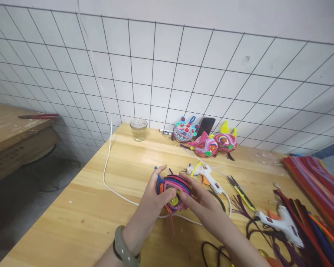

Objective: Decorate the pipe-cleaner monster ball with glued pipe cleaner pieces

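Observation:
Between my two hands I hold a round stuffed ornament [178, 183] wound with pink, blue, purple and orange pipe-cleaner strips, with a yellow-green piece on its near face. My left hand [157, 193] grips its left side, the thumb pressed on the front and the index finger lifted. My right hand [197, 198] wraps the right side, its thumb close to the yellow-green piece. A thin pink tassel hangs below the ornament. Just behind my right hand lies a white glue gun [210, 180]. The ornament's underside and back are hidden.
Finished ornaments [204, 144] stand by the tiled wall beside a leaning phone [206, 126]. A glass of pale liquid [138, 129] is at back left. On the right lie scissors [242, 194], a second glue gun [284, 224] and pipe-cleaner bundles [311, 178]. A white cord [107, 163] crosses the table.

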Demonstrator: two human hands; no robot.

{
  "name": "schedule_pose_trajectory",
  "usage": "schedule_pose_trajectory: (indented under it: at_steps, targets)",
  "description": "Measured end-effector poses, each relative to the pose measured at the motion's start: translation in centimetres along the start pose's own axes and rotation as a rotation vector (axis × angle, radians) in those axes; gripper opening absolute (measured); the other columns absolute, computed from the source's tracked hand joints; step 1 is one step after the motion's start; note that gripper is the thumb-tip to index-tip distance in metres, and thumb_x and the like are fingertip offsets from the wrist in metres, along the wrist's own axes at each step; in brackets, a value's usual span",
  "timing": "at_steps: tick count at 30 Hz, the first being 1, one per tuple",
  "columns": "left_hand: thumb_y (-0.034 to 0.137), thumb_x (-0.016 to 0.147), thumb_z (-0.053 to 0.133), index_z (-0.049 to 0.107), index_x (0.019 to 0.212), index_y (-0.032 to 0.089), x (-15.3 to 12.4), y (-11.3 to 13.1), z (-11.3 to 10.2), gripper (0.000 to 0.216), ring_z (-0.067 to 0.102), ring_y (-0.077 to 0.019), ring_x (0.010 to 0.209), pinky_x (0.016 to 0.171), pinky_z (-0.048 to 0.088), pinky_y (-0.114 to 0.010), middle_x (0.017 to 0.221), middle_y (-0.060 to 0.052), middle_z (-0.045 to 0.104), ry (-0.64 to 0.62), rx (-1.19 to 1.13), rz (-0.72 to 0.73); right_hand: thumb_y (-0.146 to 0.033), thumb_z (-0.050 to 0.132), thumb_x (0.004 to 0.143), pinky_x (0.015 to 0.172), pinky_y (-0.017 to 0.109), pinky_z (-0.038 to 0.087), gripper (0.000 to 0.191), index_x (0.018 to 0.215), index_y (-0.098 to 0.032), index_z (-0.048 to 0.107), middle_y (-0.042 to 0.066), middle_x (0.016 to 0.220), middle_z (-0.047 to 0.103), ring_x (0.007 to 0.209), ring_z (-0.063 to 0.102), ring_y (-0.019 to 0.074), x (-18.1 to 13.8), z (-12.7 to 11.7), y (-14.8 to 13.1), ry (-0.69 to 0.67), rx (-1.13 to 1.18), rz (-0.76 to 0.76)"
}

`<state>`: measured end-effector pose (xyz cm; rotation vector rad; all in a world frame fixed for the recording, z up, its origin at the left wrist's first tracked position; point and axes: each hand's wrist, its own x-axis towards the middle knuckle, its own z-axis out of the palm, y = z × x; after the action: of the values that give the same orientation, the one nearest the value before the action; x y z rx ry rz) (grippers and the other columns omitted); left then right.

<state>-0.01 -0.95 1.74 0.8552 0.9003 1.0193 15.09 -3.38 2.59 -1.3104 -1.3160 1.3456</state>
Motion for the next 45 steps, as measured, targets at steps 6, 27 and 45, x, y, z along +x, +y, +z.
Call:
schedule_pose_trajectory:
  at_steps: [6,27,45]
  targets:
    - [0.023,0.069,0.066,0.038,0.131,0.022,0.0,-0.1,0.0,0.068,0.059,-0.0179,0.083,0.072,0.047,-0.027,0.094,-0.004,0.062,0.028,0.066,-0.028,-0.047,0.064,0.077,0.08,0.039,0.055,0.052,0.123,-0.024,0.053,0.008,0.121,0.062,0.103,0.062,0.0252,0.0,0.4,0.5,-0.001,0.131,0.037]
    - [0.031,0.071,0.071,0.027,0.143,0.026,0.8,-0.5,-0.7,0.085,0.055,-0.0253,0.111,0.091,0.044,-0.035,0.124,-0.01,0.057,-0.04,-0.005,-0.026,-0.045,0.068,0.075,0.1,0.04,0.042,0.046,0.115,-0.025,0.06,0.006,0.122,0.063,0.116,0.054,0.0238,0.4,-0.4,2.7,0.091,0.224,-0.006]
    - [0.033,0.074,0.068,0.021,0.145,0.023,0.8,-1.1,-0.7,0.084,0.051,-0.0256,0.117,0.098,0.041,-0.036,0.134,-0.012,0.048,-0.073,0.117,0.076,-0.044,0.067,0.075,0.095,0.042,0.045,0.046,0.116,-0.025,0.058,0.007,0.119,0.064,0.111,0.058,0.0255,0.3,0.3,3.0,0.141,0.285,0.014]
